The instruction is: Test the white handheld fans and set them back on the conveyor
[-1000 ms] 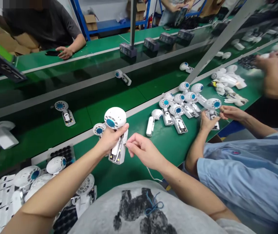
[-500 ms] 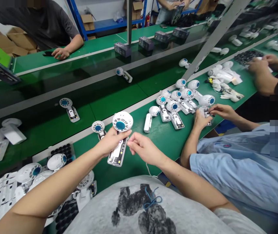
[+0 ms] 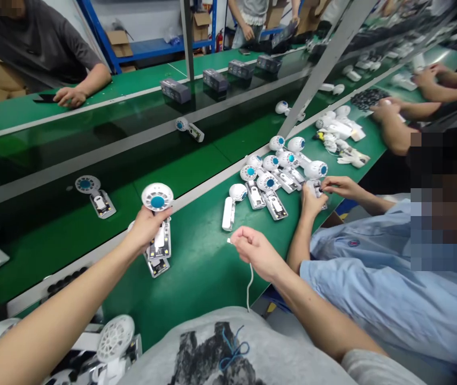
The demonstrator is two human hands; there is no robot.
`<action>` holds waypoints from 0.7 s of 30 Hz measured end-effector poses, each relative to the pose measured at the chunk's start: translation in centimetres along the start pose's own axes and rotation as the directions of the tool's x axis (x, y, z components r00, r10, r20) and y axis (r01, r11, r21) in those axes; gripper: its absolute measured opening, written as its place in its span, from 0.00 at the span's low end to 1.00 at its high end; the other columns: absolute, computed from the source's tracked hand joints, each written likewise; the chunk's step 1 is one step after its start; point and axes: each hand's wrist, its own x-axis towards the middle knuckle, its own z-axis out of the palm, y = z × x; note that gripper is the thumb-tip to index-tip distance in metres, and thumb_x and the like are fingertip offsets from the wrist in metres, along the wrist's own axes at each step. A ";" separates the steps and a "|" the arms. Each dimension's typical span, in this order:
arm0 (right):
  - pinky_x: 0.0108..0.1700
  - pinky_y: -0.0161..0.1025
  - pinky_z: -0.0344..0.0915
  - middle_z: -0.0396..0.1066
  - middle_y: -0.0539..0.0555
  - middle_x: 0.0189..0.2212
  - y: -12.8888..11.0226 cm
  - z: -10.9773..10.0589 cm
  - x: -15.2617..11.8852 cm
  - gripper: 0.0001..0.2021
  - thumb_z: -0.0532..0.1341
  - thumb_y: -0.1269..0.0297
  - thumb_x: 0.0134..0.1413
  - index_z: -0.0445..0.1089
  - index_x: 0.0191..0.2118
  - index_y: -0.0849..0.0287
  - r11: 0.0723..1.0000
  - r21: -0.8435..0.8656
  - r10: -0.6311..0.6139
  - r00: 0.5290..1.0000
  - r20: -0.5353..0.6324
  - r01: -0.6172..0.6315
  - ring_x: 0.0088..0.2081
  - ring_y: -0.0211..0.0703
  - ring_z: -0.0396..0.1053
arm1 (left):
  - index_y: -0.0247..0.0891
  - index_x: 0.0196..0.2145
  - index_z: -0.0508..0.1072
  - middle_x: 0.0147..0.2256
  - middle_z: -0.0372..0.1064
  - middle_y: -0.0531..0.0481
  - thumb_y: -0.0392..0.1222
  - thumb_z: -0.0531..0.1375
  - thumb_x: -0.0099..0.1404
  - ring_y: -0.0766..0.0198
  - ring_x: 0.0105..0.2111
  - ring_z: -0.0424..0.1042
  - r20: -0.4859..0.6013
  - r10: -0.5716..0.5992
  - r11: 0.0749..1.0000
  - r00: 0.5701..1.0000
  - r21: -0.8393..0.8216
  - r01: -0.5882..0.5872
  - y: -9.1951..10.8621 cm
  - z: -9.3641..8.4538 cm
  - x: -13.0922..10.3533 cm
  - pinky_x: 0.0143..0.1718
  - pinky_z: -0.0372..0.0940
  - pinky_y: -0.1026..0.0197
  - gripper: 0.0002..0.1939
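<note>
My left hand is closed around a small handheld fan with a round white head and a blue centre. Its handle is uncovered, so a white inner part and a circuit board show. Just behind and below it, a second uncovered handle partly shows at the green bench. To the right, my right hand pinches a white cable, whose small plug sticks out past the fingertips. A fan with a white handle lies just beyond that plug. Fan and plug are apart.
Several fans are clustered at the right, beside a co-worker's hands working on another fan. A green conveyor carries spaced fans past the bench. More fan parts lie at lower left. A slanted metal post rises beyond the cluster.
My left hand has moved left with the fan, away from my right hand. The cable's plug now shows at my right fingertips. The whole view has shifted somewhat.
</note>
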 end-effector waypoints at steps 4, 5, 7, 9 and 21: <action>0.19 0.31 0.38 0.48 0.39 0.15 2.3 -1.0 -0.6 0.13 0.59 0.55 0.49 0.57 0.26 0.58 0.998 -0.016 0.060 0.998 -0.013 -0.060 0.16 0.28 0.41 | 0.33 0.36 0.68 0.31 0.72 0.46 0.38 0.60 0.52 0.60 0.29 0.70 0.144 -0.136 0.991 0.980 0.030 0.133 -3.2 6.0 2.5 0.34 0.64 0.58 0.12; 0.19 0.31 0.38 0.47 0.39 0.15 2.9 -1.0 -0.7 0.13 0.58 0.54 0.50 0.57 0.27 0.58 0.997 -0.023 0.073 0.997 -0.017 -0.073 0.17 0.28 0.41 | 0.32 0.36 0.68 0.32 0.72 0.44 0.36 0.58 0.53 0.60 0.31 0.71 0.148 -0.146 0.989 0.978 0.044 0.141 -3.9 8.0 3.1 0.35 0.65 0.57 0.11; 0.19 0.31 0.38 0.46 0.39 0.15 3.8 -1.1 -0.8 0.15 0.58 0.52 0.51 0.57 0.27 0.58 0.996 -0.037 0.085 0.996 -0.032 -0.086 0.17 0.29 0.40 | 0.30 0.37 0.68 0.37 0.71 0.39 0.35 0.57 0.54 0.57 0.36 0.71 0.121 -0.138 0.988 0.983 0.082 0.129 -4.6 12.0 4.7 0.39 0.64 0.56 0.12; 0.19 0.31 0.37 0.45 0.39 0.15 4.3 -1.5 -0.8 0.16 0.57 0.51 0.51 0.57 0.27 0.58 0.995 -0.052 0.085 0.996 -0.039 -0.087 0.18 0.29 0.39 | 0.30 0.40 0.68 0.42 0.69 0.35 0.36 0.58 0.55 0.53 0.42 0.69 0.094 -0.109 0.988 0.990 0.123 0.097 -4.4 15.3 6.3 0.44 0.61 0.54 0.14; 0.21 0.33 0.37 0.48 0.41 0.16 3.5 -3.0 0.6 0.16 0.58 0.49 0.52 0.59 0.29 0.58 0.998 -0.027 0.056 0.995 -0.086 -0.059 0.18 0.30 0.42 | 0.38 0.54 0.57 0.51 0.53 0.39 0.51 0.65 0.48 0.49 0.52 0.56 -0.359 0.403 0.849 0.842 0.490 -0.198 -5.3 -0.7 -2.4 0.52 0.54 0.46 0.38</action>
